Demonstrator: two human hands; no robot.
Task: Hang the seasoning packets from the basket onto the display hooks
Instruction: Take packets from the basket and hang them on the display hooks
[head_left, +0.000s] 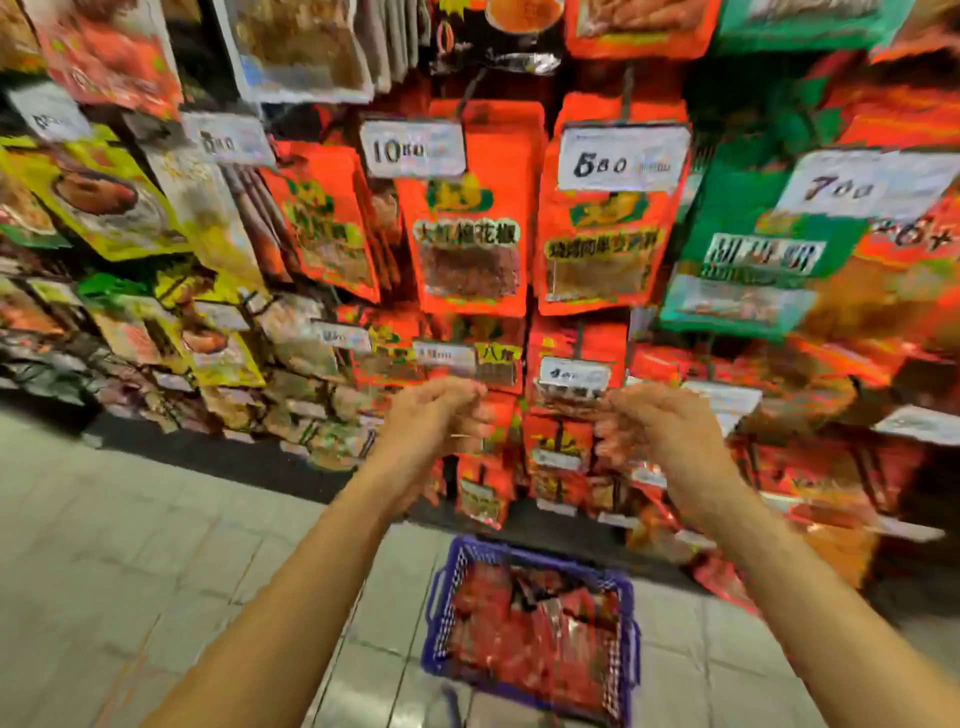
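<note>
Motion blur smears both raised hands, so whether the left hand (436, 415) or right hand (649, 431) pinches anything cannot be told, while red seasoning packets (530, 634) fill the blue basket (441, 587) on the floor below.

Glossy plastic packets (470, 208) hang on the far rack, paper tags (621, 158) before them; near, a blue plastic lattice basket (441, 597) stands on smooth tiles (130, 519).
</note>
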